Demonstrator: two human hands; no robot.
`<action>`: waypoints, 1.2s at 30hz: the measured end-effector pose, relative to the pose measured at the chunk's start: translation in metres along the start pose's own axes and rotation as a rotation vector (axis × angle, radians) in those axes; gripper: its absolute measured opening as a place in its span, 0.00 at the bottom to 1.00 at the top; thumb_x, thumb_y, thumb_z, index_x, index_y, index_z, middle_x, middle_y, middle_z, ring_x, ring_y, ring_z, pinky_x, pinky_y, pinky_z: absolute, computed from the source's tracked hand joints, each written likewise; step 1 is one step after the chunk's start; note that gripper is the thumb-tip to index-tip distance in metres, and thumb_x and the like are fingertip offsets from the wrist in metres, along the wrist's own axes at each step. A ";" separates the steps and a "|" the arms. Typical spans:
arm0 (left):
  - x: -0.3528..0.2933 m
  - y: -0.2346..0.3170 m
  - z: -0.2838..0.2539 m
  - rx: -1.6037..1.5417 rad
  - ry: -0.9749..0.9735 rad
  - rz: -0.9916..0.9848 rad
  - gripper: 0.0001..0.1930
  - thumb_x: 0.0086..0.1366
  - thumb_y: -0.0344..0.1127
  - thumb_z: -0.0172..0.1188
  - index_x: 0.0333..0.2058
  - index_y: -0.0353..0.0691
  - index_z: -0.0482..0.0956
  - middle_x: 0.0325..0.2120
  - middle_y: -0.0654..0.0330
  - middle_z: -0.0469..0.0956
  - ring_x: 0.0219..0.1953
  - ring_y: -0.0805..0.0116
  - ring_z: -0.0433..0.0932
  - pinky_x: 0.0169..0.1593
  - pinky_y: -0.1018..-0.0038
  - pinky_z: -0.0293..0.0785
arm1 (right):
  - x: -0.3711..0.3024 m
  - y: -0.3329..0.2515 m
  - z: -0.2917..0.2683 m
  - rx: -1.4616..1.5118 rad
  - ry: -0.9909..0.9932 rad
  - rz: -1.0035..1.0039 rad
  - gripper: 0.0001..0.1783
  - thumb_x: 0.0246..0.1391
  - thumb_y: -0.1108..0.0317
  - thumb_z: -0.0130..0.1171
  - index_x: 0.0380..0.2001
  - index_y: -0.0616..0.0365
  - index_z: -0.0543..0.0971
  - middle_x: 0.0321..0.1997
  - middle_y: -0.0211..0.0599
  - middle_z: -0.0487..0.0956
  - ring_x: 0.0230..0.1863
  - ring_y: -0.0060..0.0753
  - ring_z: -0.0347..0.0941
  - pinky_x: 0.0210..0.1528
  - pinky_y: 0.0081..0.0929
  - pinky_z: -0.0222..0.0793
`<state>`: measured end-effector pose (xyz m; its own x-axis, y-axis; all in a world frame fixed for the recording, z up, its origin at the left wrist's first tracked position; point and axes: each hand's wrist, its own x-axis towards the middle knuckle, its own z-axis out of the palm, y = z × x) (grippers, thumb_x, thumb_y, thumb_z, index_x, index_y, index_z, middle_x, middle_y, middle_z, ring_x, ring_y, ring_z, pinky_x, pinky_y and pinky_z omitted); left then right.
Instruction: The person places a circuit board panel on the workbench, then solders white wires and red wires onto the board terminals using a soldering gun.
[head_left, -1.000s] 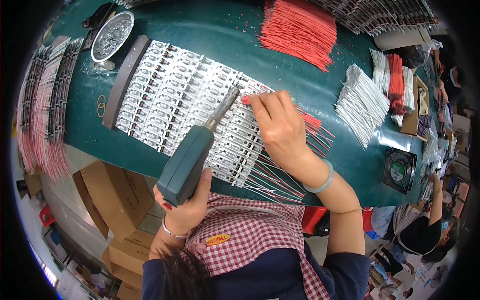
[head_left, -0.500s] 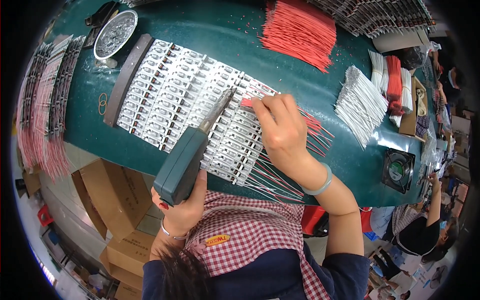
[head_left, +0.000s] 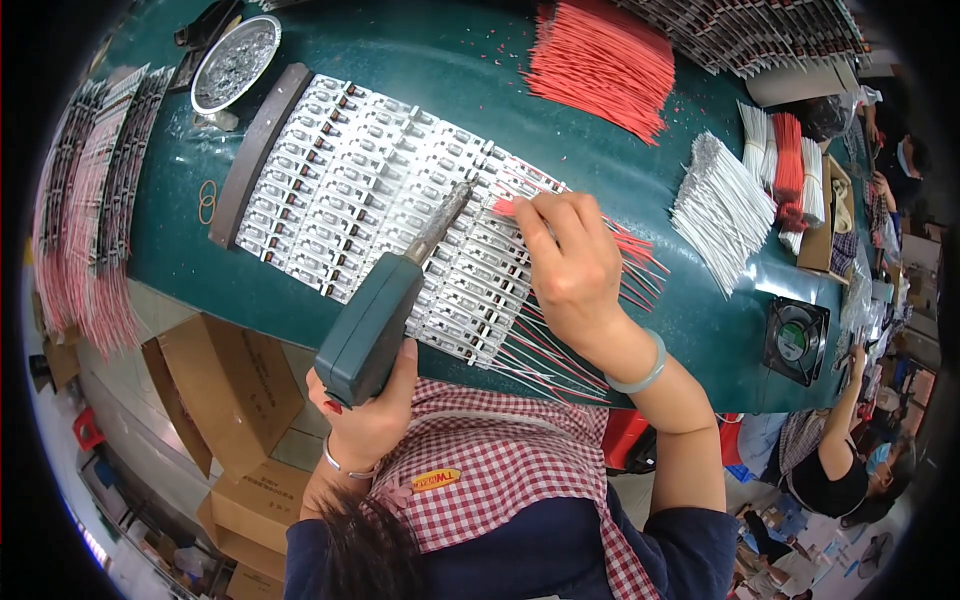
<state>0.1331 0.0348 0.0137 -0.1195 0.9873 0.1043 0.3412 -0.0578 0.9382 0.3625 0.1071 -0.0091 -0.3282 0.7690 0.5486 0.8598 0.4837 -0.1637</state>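
My left hand (head_left: 365, 405) is wrapped round the handle of a dark green soldering gun (head_left: 373, 325). Its tip points up and right, over rows of small white circuit boards (head_left: 345, 185) that form a panel on the table. At the panel's right part my right hand (head_left: 572, 262) pinches red wires (head_left: 503, 207), whose short ends stick out left of the fingertips, close to the gun's tip. Red and white wires (head_left: 530, 355) fan out from the panel's right edge, partly under my right hand.
A dark bar (head_left: 262, 155) lies along the panel's left end, near a metal bowl (head_left: 235, 65). Heaps of red wires (head_left: 600, 70) and white wires (head_left: 722, 205) lie beyond. A small fan (head_left: 796, 340) stands at right; wired boards (head_left: 100, 200) hang over the left edge. People sit far right.
The soldering gun and my left hand have shifted slightly right. My right hand, still pinching the red wires, has also moved a little right.
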 end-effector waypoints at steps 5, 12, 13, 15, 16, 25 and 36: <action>0.000 0.000 0.001 -0.023 -0.016 -0.014 0.10 0.56 0.24 0.70 0.37 0.30 0.83 0.27 0.60 0.83 0.26 0.75 0.79 0.32 0.78 0.75 | -0.002 -0.003 0.005 0.050 -0.019 -0.021 0.18 0.41 0.75 0.61 0.40 0.69 0.81 0.37 0.40 0.76 0.39 0.39 0.73 0.33 0.30 0.74; 0.003 0.000 0.003 -0.011 -0.045 0.016 0.10 0.54 0.21 0.69 0.36 0.29 0.82 0.30 0.57 0.82 0.27 0.69 0.81 0.34 0.76 0.76 | 0.000 -0.005 0.003 0.069 -0.057 -0.013 0.18 0.42 0.76 0.61 0.40 0.70 0.81 0.37 0.40 0.76 0.39 0.39 0.73 0.31 0.29 0.73; 0.003 0.000 0.003 -0.011 -0.046 0.016 0.10 0.54 0.21 0.69 0.36 0.29 0.82 0.30 0.57 0.82 0.27 0.69 0.81 0.34 0.76 0.76 | 0.001 -0.005 0.002 0.067 -0.064 -0.011 0.18 0.42 0.76 0.61 0.40 0.70 0.81 0.38 0.41 0.76 0.39 0.39 0.73 0.32 0.29 0.74; 0.005 0.002 0.003 -0.003 -0.081 0.006 0.10 0.54 0.20 0.68 0.36 0.29 0.81 0.31 0.56 0.81 0.28 0.69 0.80 0.34 0.75 0.76 | 0.001 -0.005 0.003 0.064 -0.072 -0.008 0.18 0.42 0.76 0.61 0.40 0.70 0.81 0.38 0.41 0.76 0.39 0.39 0.72 0.32 0.29 0.74; 0.006 0.002 0.003 -0.004 -0.081 0.006 0.10 0.54 0.20 0.68 0.36 0.29 0.81 0.31 0.56 0.81 0.28 0.69 0.80 0.34 0.75 0.76 | 0.001 -0.005 0.003 0.063 -0.071 -0.010 0.18 0.42 0.76 0.61 0.40 0.71 0.81 0.38 0.41 0.76 0.39 0.40 0.73 0.32 0.29 0.74; 0.008 0.004 0.002 -0.017 -0.106 0.000 0.10 0.54 0.20 0.68 0.37 0.29 0.81 0.30 0.56 0.81 0.28 0.69 0.80 0.33 0.76 0.75 | 0.002 -0.007 0.003 0.037 -0.101 -0.009 0.18 0.42 0.76 0.61 0.40 0.71 0.80 0.37 0.41 0.74 0.39 0.40 0.72 0.32 0.29 0.75; -0.003 0.002 -0.004 0.019 0.008 0.016 0.09 0.56 0.26 0.71 0.36 0.30 0.84 0.25 0.58 0.83 0.22 0.72 0.80 0.29 0.77 0.74 | 0.001 -0.007 0.004 0.029 -0.100 0.001 0.17 0.42 0.76 0.60 0.39 0.70 0.80 0.37 0.40 0.74 0.39 0.38 0.72 0.32 0.29 0.74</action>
<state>0.1306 0.0313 0.0163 -0.1208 0.9852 0.1218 0.3608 -0.0708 0.9300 0.3543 0.1059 -0.0104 -0.3662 0.8063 0.4645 0.8489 0.4939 -0.1882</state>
